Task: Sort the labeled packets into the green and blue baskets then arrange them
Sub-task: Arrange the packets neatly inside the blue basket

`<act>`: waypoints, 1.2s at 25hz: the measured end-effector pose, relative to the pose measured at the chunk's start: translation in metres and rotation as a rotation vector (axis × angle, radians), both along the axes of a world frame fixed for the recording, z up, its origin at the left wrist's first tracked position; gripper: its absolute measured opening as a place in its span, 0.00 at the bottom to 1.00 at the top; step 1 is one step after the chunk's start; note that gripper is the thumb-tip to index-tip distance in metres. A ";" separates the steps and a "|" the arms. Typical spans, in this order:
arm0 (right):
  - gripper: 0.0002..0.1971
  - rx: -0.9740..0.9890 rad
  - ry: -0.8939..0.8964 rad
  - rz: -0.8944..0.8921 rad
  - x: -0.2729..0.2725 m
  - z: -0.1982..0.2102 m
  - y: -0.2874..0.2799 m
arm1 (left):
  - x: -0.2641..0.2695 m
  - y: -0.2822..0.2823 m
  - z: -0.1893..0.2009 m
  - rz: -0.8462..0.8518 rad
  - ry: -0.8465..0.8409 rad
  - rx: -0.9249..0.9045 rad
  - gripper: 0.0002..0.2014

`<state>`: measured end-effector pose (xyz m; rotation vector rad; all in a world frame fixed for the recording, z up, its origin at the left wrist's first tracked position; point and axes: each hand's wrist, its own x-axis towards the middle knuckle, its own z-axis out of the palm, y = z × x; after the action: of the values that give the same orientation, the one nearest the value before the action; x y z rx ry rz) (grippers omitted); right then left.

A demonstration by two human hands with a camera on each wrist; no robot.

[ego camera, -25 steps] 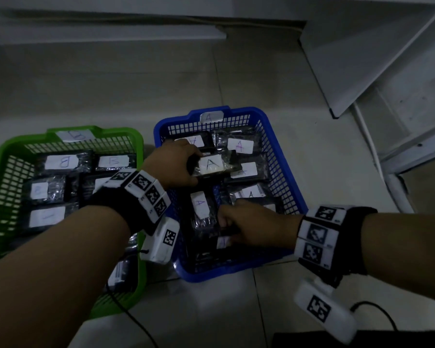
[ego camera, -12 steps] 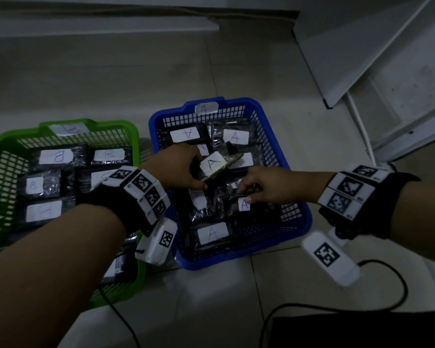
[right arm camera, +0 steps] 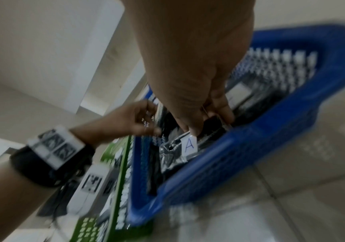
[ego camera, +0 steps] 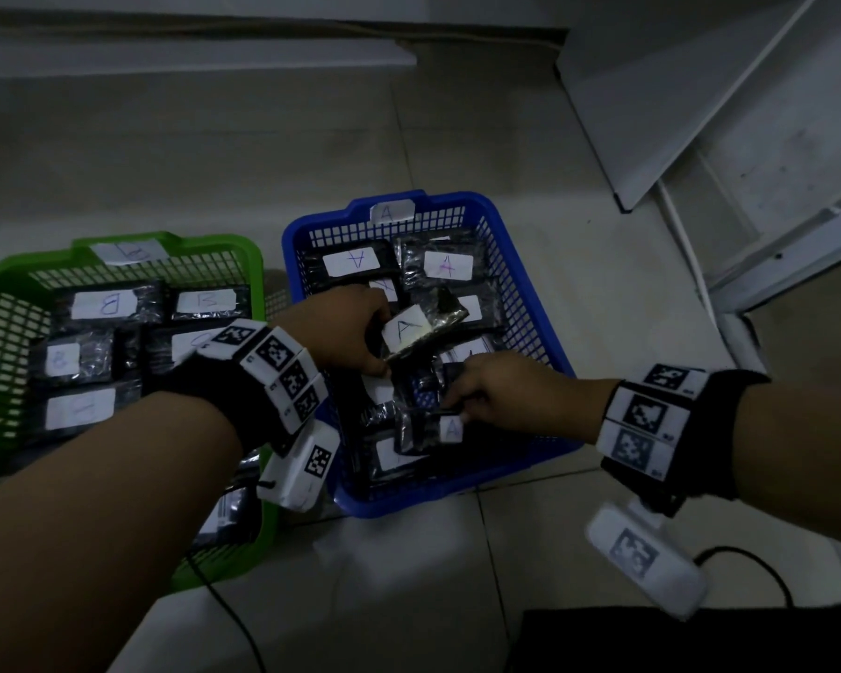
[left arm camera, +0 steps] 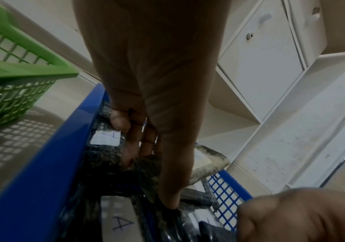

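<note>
The blue basket [ego camera: 530, 279] marked A holds several black packets with white A labels. My left hand [ego camera: 350, 332] grips one such packet [ego camera: 423, 327], tilted above the middle of the basket; the same packet [left arm camera: 204, 163] shows past the thumb in the left wrist view. My right hand [ego camera: 496, 395] pinches a second A packet [ego camera: 428, 429] by its top edge near the basket's front, also seen as the packet [right arm camera: 180, 147] in the right wrist view. The green basket [ego camera: 1, 293] on the left holds packets labeled B.
Both baskets sit on a pale tiled floor [ego camera: 603, 332]. A white cabinet [ego camera: 748, 138] with an open door stands at the back right. A black cable [ego camera: 748, 561] trails on the floor at the front right, beside a dark object [ego camera: 676, 638] at the bottom edge.
My right hand has moved from the basket's front edge toward its middle and lifted an A packet. My left hand has tilted its packet slightly.
</note>
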<state>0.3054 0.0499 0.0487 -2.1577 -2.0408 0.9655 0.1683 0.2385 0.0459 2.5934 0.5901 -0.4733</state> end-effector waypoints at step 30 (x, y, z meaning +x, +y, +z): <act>0.09 -0.130 0.413 -0.607 -0.049 -0.012 0.066 | -0.033 0.024 -0.010 0.156 -0.084 0.306 0.16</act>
<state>0.2564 0.1158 0.0363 -2.1811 -1.0749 1.3113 0.1351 0.2626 0.0356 2.8055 0.8880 -0.2374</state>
